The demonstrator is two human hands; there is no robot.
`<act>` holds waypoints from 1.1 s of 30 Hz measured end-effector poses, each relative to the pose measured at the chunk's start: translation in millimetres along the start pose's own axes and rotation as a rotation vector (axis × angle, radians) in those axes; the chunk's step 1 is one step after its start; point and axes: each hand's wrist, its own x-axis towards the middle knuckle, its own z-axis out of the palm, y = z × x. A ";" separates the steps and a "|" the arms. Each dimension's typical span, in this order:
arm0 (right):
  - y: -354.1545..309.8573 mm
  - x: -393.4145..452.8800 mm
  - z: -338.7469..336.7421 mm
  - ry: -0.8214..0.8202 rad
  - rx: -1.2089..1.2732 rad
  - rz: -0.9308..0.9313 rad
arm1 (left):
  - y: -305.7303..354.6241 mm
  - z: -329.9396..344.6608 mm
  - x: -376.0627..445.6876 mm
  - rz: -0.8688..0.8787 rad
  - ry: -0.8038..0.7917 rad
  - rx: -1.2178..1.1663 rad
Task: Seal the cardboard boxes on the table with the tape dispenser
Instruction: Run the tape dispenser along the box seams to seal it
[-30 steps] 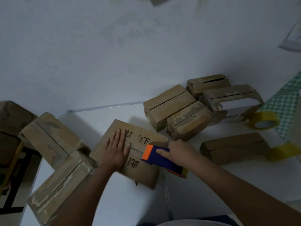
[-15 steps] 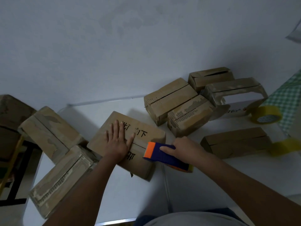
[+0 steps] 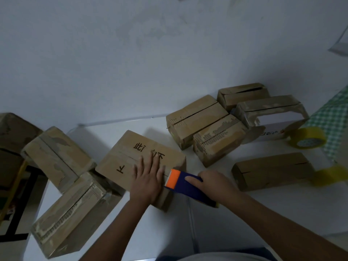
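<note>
Two bare hands worked at one brown cardboard box w/ black printed characters (image 3: 131, 153), lying mid white table (image 3: 244, 213). Left hand (image 3: 148, 178) lay flat, fingers straight, pressing the box top near its right end. Right hand (image 3: 212, 183) gripped the blue tape dispenser w/ orange front (image 3: 186, 185), forefinger along its top, orange end touching the box's right edge. Other brown boxes lay around; yellow tape roll (image 3: 307, 137) far right.

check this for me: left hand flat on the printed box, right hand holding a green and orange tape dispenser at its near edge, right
Not quite: the tape dispenser is blue and orange, not green, as the head view shows. The rest holds: the left hand lies flat on the printed box, and the right hand holds the dispenser at its near edge.
</note>
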 end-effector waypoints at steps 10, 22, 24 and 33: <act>-3.2 13.8 7.6 0.010 0.105 -0.055 | -23.7 -1.4 18.3 -0.003 0.026 0.012; 69.8 -17.7 15.6 -0.019 0.039 0.035 | -15.3 -5.1 19.4 -0.012 0.045 0.011; 64.7 -16.0 20.6 -0.017 0.029 0.042 | -4.1 -6.7 12.1 0.015 0.145 -0.043; 51.5 -14.2 27.8 -0.046 -0.005 0.115 | 24.7 23.0 -0.6 0.039 0.158 0.076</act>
